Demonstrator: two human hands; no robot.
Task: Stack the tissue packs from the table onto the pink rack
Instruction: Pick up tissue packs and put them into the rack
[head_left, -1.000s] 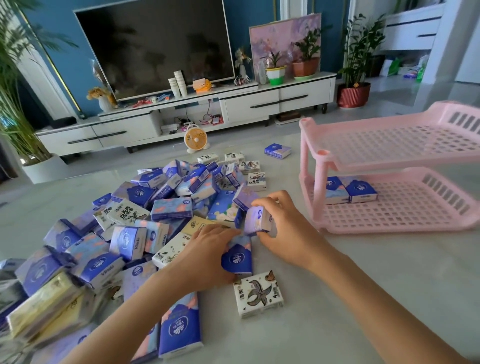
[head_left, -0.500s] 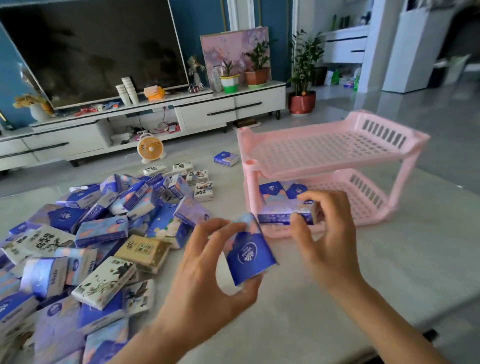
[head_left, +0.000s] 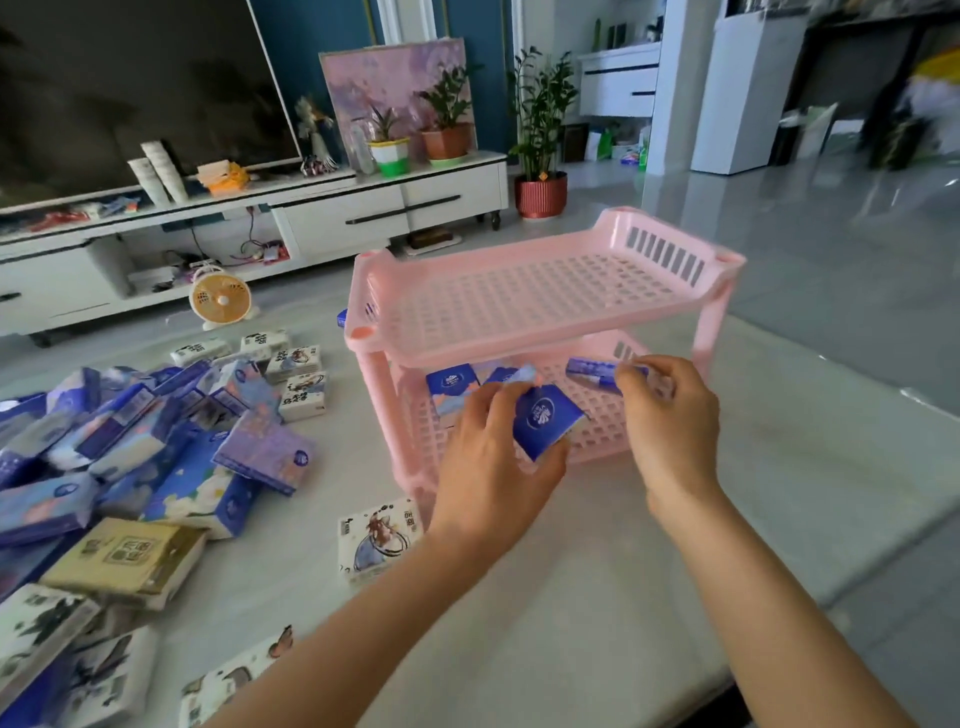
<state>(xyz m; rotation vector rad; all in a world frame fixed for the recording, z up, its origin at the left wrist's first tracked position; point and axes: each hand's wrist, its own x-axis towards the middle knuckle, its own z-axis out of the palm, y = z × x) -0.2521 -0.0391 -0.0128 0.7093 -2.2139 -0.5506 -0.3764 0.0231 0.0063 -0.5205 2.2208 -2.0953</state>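
Note:
The two-tier pink rack (head_left: 524, 343) stands on the pale table, its top shelf bare. Two blue tissue packs (head_left: 451, 382) lie at the back left of its lower shelf. My left hand (head_left: 488, 467) grips a dark blue tissue pack (head_left: 543, 422) at the front edge of the lower shelf. My right hand (head_left: 670, 415) pinches a lilac-blue tissue pack (head_left: 589, 371) and holds it inside the lower tier, above the shelf floor. A heap of several blue, white and yellow tissue packs (head_left: 156, 457) covers the table on the left.
A white printed pack (head_left: 376, 538) lies just in front of the rack's left leg. The table's edge (head_left: 779, 618) runs along the right. Beyond the table stand a small orange fan (head_left: 221, 299), a white TV cabinet (head_left: 343, 218) and potted plants (head_left: 540, 130).
Both hands lifted a pack each from the heap and carried them right to the rack. The packs now sit at and inside the lower tier; the view swung right.

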